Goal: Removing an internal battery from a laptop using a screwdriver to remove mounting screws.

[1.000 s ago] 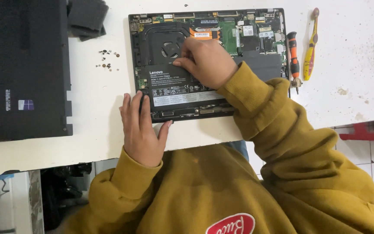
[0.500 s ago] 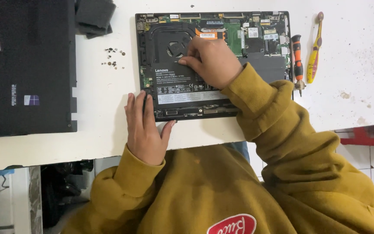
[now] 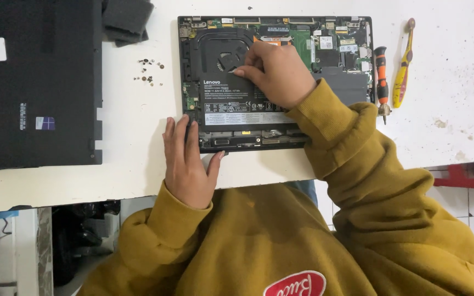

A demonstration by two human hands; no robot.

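Fingertips of right hand moved up from battery to fan, pinched, contents unclear; left hand flat, steadying laptop.

Bare table between black cover and opened laptop, bar perhaps loose screws

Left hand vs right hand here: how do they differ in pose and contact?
The left hand lies flat, fingers stretched out, on the white table at the near left corner of the opened laptop. The right hand is curled, its fingertips pressed on the laptop's insides beside the fan. The left steadies the edge; the right works within. Both are bare, with mustard sleeves.
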